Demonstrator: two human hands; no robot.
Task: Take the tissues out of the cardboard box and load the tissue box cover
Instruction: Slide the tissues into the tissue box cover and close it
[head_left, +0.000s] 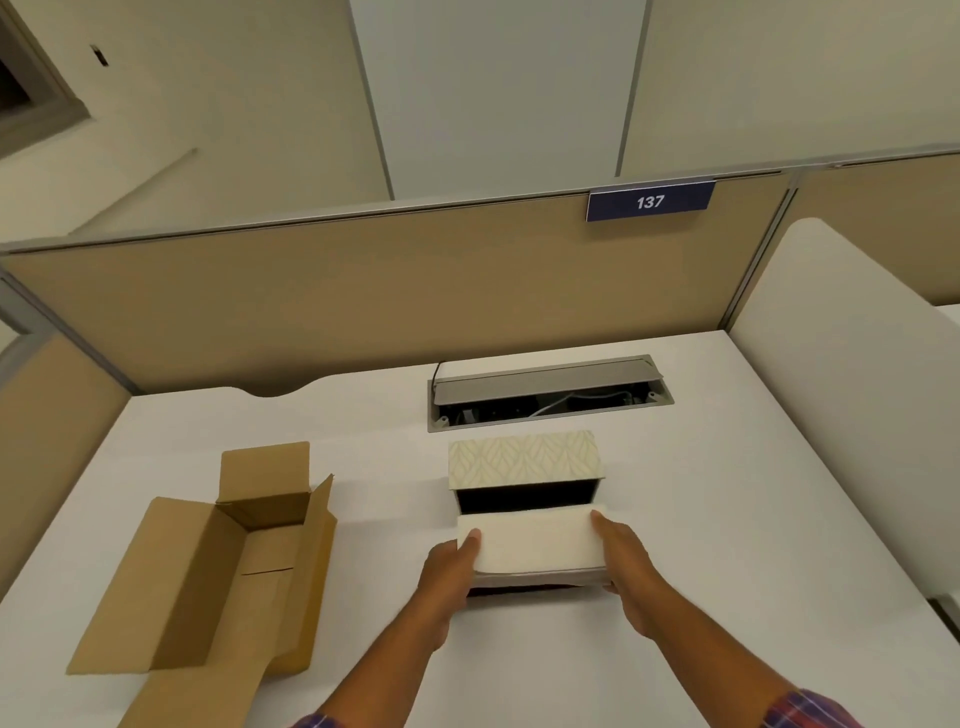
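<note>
A white stack of tissues (535, 540) is held between my left hand (449, 574) at its left end and my right hand (626, 561) at its right end. It sits at the open dark mouth of the tissue box cover (522, 460), which has a cream leaf-patterned side and lies on the white desk. A grey flap or base of the cover shows just under the stack. The brown cardboard box (218, 571) lies open and empty on the desk to the left, its flaps spread.
A grey cable hatch (545, 392) stands open in the desk behind the cover. Tan partition walls (363, 291) close off the back and left; a white panel (841, 374) bounds the right. A blue plate reading 137 (649, 201) hangs on the partition.
</note>
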